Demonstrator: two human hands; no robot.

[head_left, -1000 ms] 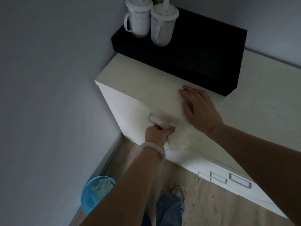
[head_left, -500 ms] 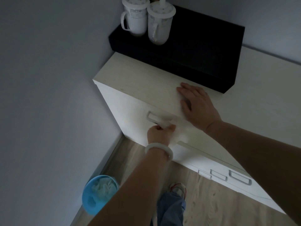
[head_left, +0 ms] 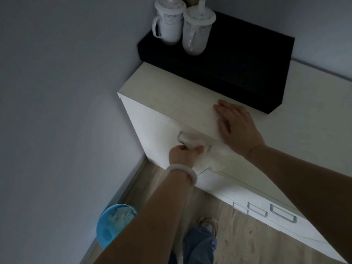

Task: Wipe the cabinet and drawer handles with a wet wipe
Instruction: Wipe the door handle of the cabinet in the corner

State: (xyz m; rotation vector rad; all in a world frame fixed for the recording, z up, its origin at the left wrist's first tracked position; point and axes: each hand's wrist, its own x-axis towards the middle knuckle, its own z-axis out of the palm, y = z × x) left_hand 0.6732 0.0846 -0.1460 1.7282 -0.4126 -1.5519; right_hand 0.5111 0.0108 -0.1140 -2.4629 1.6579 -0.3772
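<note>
Nearest, by the person's shoe [head_left: 208,222] on the wood floor, a blue bin [head_left: 112,225] stands against the wall with crumpled white material inside — probably kept close for used wipes.

Above it the left hand [head_left: 182,156], with a pale bangle [head_left: 182,172] on the wrist, has its fingers curled round the wet wipe [head_left: 202,153] and presses it onto the top drawer handle [head_left: 187,140]. The wipe is bunched over the right part of the handle's bar, and a loose tail hangs down the drawer front. Gripping through the cloth looks like a way to rub all round the bar rather than only its face.

The right hand [head_left: 236,128] lies flat, fingers straight and together, holding nothing, on the front edge of the counter [head_left: 171,92] just above that drawer. I judge it braces the body — or steadies the unit — while the other hand rubs.

Lower on the cabinet front, to the right, three more handles [head_left: 266,211] wait in a row, well apart from the wipe; they seem not yet reached, so the task looks far from done.

Farthest back, a black box [head_left: 238,60] sits on the counter against the wall, with two lidded white mugs [head_left: 182,25] standing on its left end, touching or nearly so.
</note>
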